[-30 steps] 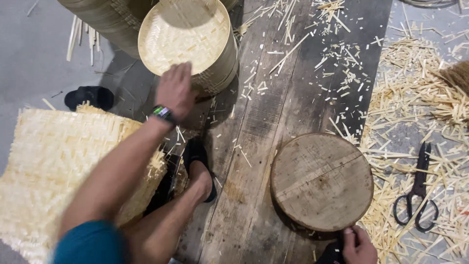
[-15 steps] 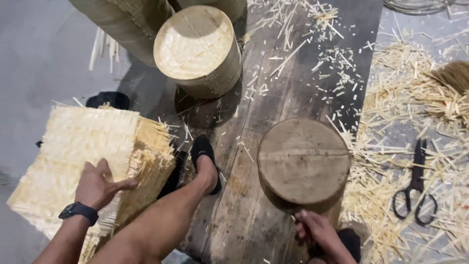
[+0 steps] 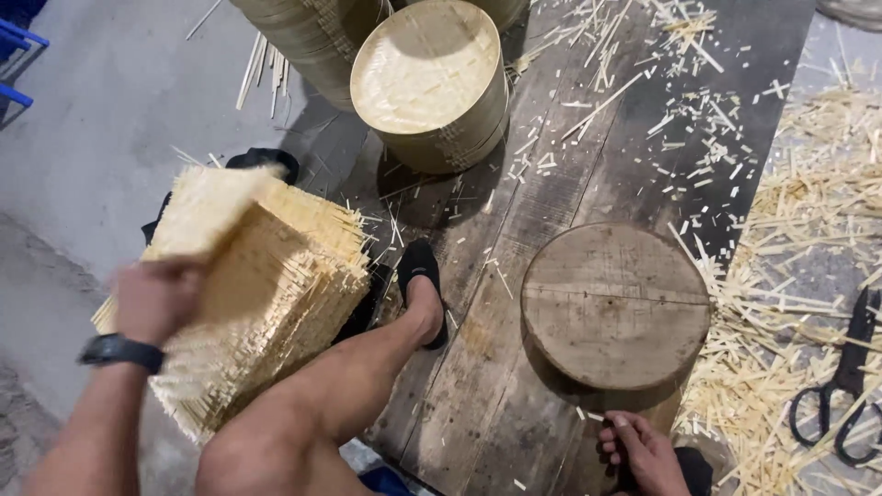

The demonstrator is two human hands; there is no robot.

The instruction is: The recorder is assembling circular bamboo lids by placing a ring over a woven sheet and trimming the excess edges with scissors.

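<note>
woven bamboo mat [image 3: 216,207] pale, frayed edges, top of stack | left hand [image 3: 158,298] clamped on it | right hand [image 3: 643,450] loosely curled, empty

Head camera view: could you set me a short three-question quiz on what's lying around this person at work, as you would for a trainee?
1. True or false: the left hand rests on the stack of pale woven bamboo mats.
2. What lies to the right of the round wooden block among the bamboo trimmings: A) a hammer, B) black scissors, C) a saw?
3. Fill in: the right hand is at the near edge of the round wooden ____.

Key: 1 true; 2 B; 3 block.
</note>
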